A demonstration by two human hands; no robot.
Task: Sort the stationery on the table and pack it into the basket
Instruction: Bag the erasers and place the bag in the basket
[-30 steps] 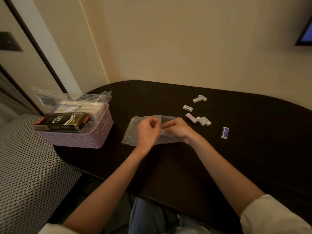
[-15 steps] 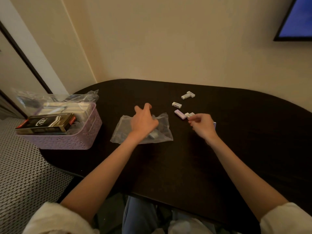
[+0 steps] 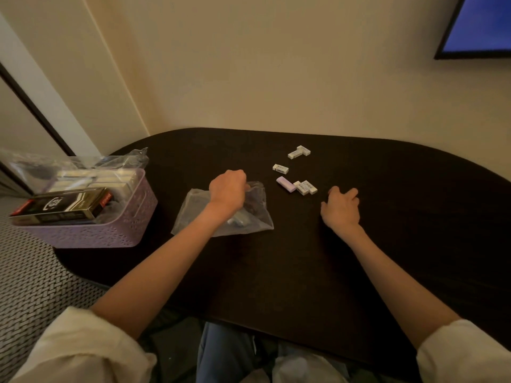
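Note:
A clear plastic bag [image 3: 257, 217] lies flat on the dark table [image 3: 276, 272], with something small and grey inside. My left hand [image 3: 228, 189] grips the bag's top edge with curled fingers. Right of it lie several small erasers: a white pair [image 3: 298, 152], a single white one [image 3: 280, 168], a purple one [image 3: 285, 184] and two more white ones [image 3: 305, 187]. My right hand [image 3: 341, 207] rests palm down on the table to the right of them, fingers bent; anything under it is hidden. The lilac basket [image 3: 110, 233] stands at the table's left end.
In the basket are a black and gold box [image 3: 60, 207] and pale boxes in a clear wrapper [image 3: 91, 175]. A woven grey seat [image 3: 33, 286] lies beside the table's left edge. A wall runs behind the table, with a screen [image 3: 481, 23] at the top right.
My right hand has left the bag and moved right, past the erasers, covering the spot where a blue and white eraser lay. My left hand now grips the bag's edge.

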